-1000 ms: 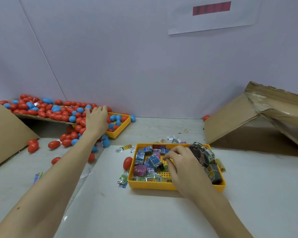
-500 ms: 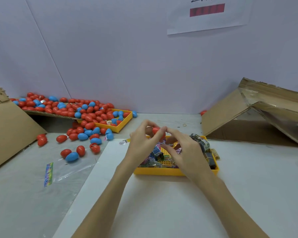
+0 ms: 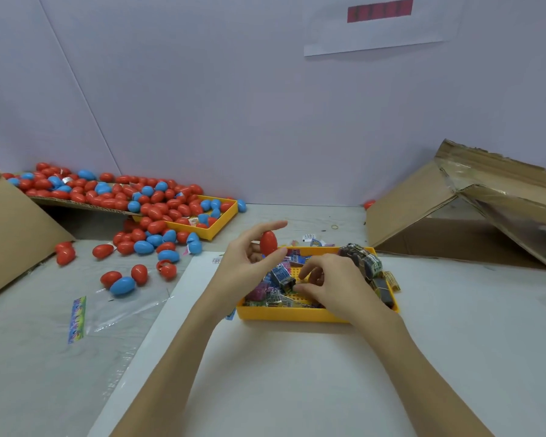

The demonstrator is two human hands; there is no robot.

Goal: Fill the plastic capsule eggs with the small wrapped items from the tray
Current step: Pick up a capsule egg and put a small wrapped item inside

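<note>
At frame centre, left hand (image 3: 246,266) pinches a red egg (image 3: 268,242); right hand (image 3: 334,282) pinches among tray (image 3: 297,315) wrappers; a loose pinch could drop the egg.

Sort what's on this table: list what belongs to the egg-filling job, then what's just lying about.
Job:
left hand
red egg
right hand
yellow tray
wrapped items
egg pile

Lying about:
cardboard box
clear bag
rubber band

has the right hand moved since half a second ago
Yes. The right hand has dropped from the red egg, held in the left hand, down into the yellow tray among the wrapped items.
</note>
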